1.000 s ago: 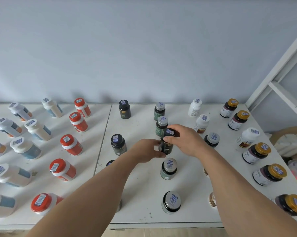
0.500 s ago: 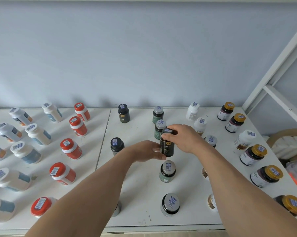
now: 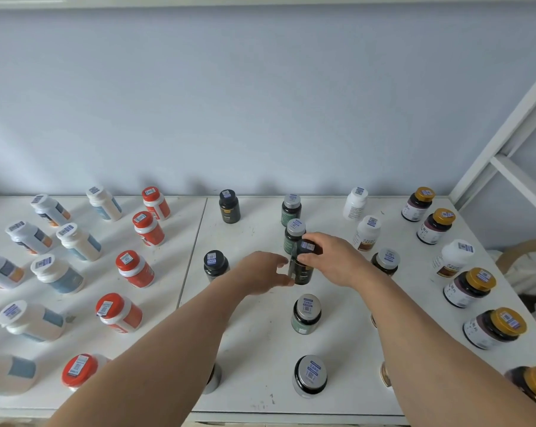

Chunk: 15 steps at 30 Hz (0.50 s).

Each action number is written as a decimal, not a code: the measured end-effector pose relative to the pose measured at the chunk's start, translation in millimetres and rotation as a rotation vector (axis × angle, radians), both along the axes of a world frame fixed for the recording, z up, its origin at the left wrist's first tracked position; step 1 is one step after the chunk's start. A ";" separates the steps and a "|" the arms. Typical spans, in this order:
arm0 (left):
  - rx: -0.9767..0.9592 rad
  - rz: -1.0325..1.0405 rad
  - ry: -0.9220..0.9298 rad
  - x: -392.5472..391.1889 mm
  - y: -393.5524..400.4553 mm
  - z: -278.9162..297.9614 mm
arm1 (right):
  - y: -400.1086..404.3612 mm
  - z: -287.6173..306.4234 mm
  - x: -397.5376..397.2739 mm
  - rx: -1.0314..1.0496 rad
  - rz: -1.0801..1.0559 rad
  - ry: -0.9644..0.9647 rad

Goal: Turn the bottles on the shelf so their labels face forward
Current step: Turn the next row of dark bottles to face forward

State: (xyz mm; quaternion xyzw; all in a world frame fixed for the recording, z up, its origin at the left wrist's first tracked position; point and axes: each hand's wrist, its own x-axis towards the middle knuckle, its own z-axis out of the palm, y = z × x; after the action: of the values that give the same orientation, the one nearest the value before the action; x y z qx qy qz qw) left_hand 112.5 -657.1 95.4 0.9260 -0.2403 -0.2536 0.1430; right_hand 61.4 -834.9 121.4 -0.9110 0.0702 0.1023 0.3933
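A dark bottle with a black cap [image 3: 303, 266] stands upright on the white shelf [image 3: 260, 349], in the middle column of dark bottles. My right hand [image 3: 331, 260] grips its cap from the right, thumb and fingers curled round it. My left hand [image 3: 262, 272] is at the bottle's left side, fingertips touching its lower body. Grey-capped green bottles stand behind it [image 3: 294, 234] and in front of it [image 3: 306, 314].
Rows of bottles cover the shelf: white and red-capped ones [image 3: 134, 269] on the left, black ones [image 3: 216, 266] in the middle, gold-capped dark ones [image 3: 470, 286] on the right. A white frame post [image 3: 504, 140] rises at the right. The wall is close behind.
The bottle has been turned a little between my hands and now stands upright. My view has tilted up slightly; both hands stay on the same bottle.
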 end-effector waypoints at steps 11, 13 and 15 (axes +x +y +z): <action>0.071 0.038 -0.101 7.6 -3.3 2.2 | -3.4 -16.1 -0.3 0.030 0.080 0.080; 0.068 0.058 -0.118 12.0 -2.7 1.6 | -4.5 -12.4 4.3 0.083 0.031 0.027; 0.066 0.079 -0.125 17.5 -2.7 0.3 | -6.5 -6.2 13.6 0.063 -0.039 -0.060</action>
State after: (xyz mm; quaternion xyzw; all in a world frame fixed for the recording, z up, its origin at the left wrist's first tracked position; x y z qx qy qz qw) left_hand 130.0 -659.8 95.7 0.9530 -0.2035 -0.1972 0.1068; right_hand 75.0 -841.4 115.2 -0.8993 0.0731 0.0695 0.4256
